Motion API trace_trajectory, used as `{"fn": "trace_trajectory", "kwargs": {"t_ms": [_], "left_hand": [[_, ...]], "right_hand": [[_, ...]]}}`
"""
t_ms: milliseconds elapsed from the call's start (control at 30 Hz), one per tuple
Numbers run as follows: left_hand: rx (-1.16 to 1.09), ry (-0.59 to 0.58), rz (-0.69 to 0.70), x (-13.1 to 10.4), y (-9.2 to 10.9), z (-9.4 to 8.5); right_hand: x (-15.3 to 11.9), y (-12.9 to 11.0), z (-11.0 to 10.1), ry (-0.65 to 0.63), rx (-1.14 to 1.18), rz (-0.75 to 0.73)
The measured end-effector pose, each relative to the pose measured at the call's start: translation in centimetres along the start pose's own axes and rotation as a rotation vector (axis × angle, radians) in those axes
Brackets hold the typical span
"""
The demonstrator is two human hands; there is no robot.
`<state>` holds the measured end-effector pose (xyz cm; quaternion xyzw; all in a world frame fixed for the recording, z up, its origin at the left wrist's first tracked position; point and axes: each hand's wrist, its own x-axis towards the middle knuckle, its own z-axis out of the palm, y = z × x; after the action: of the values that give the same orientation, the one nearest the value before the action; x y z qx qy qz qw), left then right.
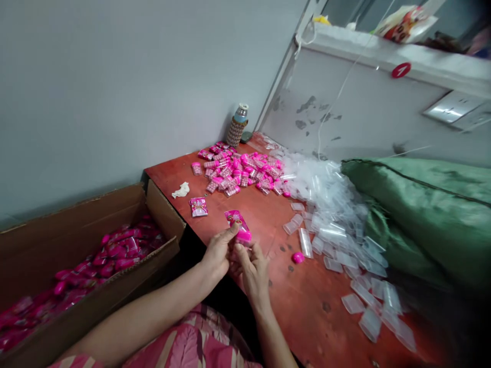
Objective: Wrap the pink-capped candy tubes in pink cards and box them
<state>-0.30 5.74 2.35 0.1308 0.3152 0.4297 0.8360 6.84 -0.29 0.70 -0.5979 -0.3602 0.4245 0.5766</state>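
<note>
My left hand is closed at the table's near edge, its thumb pressing on a pink printed packet. Against that packet lies a small container with a bright pink cap; its lower part is hidden by my fingers. My right hand pinches the lower end of this container from the other side. To the left of them, a flat pink-and-white sachet rests on the red table. A loose pink cap lies to the right of my hands.
Several pink-capped filled containers are heaped at the back. Clear plastic tubes spread rightward beside a green sack. A cardboard box with pink packets stands at left. A bottle in a knitted sleeve stands by the wall.
</note>
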Motion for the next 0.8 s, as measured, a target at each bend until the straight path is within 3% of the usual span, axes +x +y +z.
{"fn": "trace_trajectory", "kwargs": {"t_ms": [167, 333, 533, 667, 800], "left_hand": [[0.129, -0.118, 0.027, -1.1, 0.6, -0.6], [0.238, -0.143, 0.05, -1.4, 1.5, -1.0], [0.323, -0.263, -0.028, -0.7, 2.4, -1.3], [0.366, -0.24, -0.05, 0.2, 2.3, -1.3], [0.444, -0.252, -0.04, 1.0, 2.1, -0.9]], "right_hand": [[-0.6, 0.4, 0.8, -0.027, 0.106, 0.009], [-0.9, 0.7, 1.1, 0.033, 0.085, -0.032], [-0.7, 0.2, 1.2, -0.004, 0.067, -0.047], [-0.2, 0.1, 0.9, 0.056, -0.006, -0.093], [0.5, 0.5, 0.1, 0.001, 0.026, -0.089]]}}
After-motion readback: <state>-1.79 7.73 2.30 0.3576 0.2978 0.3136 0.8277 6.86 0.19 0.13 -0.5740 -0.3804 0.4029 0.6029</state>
